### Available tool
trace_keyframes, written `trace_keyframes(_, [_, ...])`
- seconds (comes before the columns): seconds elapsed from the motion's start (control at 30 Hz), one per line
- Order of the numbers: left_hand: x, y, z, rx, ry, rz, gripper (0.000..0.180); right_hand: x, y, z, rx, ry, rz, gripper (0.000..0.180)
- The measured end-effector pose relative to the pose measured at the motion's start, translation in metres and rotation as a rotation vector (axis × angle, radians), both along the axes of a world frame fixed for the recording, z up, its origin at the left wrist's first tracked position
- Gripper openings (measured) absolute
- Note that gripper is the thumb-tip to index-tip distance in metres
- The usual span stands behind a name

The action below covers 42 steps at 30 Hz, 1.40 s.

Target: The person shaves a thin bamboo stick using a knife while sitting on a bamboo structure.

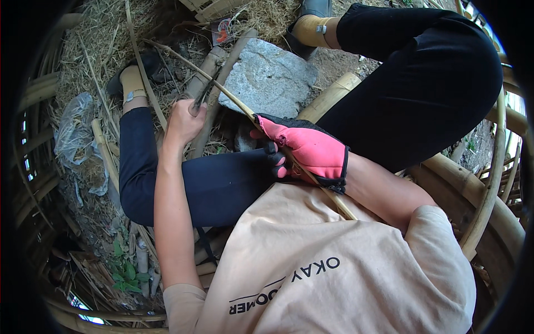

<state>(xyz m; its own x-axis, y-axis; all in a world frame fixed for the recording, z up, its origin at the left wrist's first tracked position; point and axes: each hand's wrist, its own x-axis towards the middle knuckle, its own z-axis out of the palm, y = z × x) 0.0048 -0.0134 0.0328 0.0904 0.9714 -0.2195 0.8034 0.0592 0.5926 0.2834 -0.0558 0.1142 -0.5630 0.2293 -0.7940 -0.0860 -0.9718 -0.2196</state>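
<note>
My bare left hand [185,119] is closed in a fist round the handle of a knife. The knife's short dark blade [203,93] rises from the fist and meets a thin bamboo strip [236,101]; whether its edge bites in, I cannot tell. In a pink and black glove, my right hand [311,149] is wrapped round the same strip above my bent leg. The strip runs slantwise from the straw at the upper left, under the glove, to the front of my beige shirt. Most of the knife handle is hidden in my fist.
A flat grey stone [270,77] lies just beyond my hands, with a thick bamboo pole [336,96] beside it. Dry straw [100,39] covers the ground. A clear plastic bag [78,131] lies at left, above a green plant [128,271]. Curved bamboo [489,183] stands at right.
</note>
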Motion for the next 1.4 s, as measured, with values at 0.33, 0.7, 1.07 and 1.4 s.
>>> trace_keyframes(0.33, [-0.025,0.014,-0.018,0.027,0.114,0.072,0.023,-0.001,0.002,0.002,-0.014,0.020,-0.009,0.059])
trace_keyframes(0.7, [-0.002,0.003,-0.015,0.047,0.037,-0.036,0.026,0.004,0.002,0.007,0.020,0.050,-0.005,0.051])
trace_keyframes(1.07, [-0.005,0.016,-0.035,0.171,0.062,-0.006,0.016,-0.003,0.001,0.002,0.016,-0.048,-0.033,0.055])
trace_keyframes(1.4, [-0.044,0.013,-0.048,0.042,0.099,0.243,0.025,-0.005,-0.002,-0.001,-0.005,0.002,0.016,0.059])
